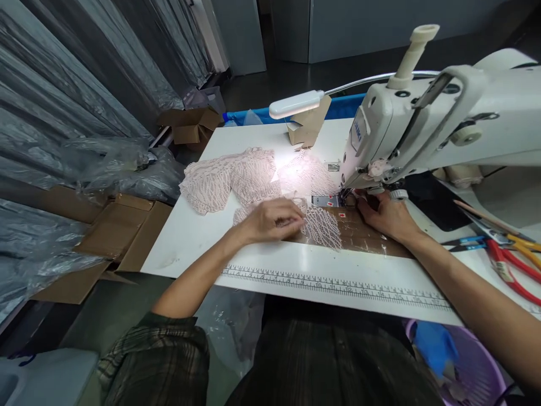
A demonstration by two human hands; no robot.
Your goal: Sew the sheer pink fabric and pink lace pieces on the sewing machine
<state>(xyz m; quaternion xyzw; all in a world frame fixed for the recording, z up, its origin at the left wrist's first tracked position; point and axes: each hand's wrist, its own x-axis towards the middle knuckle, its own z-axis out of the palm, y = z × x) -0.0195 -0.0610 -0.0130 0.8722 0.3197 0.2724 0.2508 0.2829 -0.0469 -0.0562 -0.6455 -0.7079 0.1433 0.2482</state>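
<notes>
My left hand (276, 220) is curled over the pale pink lace piece (323, 225), thumb and fingertips drawn together at its left part. Whether lace is pinched between them is hidden. Close to the needle area of the white sewing machine (376, 129), my right hand (386, 217) has its fingers bent together beside the presser foot (347, 197). What those fingertips hold, if anything, cannot be made out. More pink lace (249, 177) lies spread on the white table behind my left hand, and a lit patch of lace (302, 172) sits left of the needle.
A lamp (296, 105) hangs over the lace, near a small cardboard holder (310, 124). A printed ruler (338, 285) runs along the front edge. Red-handled scissors (502, 265) and a dark phone-like slab (437, 200) lie right. Cardboard boxes (114, 225) stand left; a purple basket (477, 361) sits below.
</notes>
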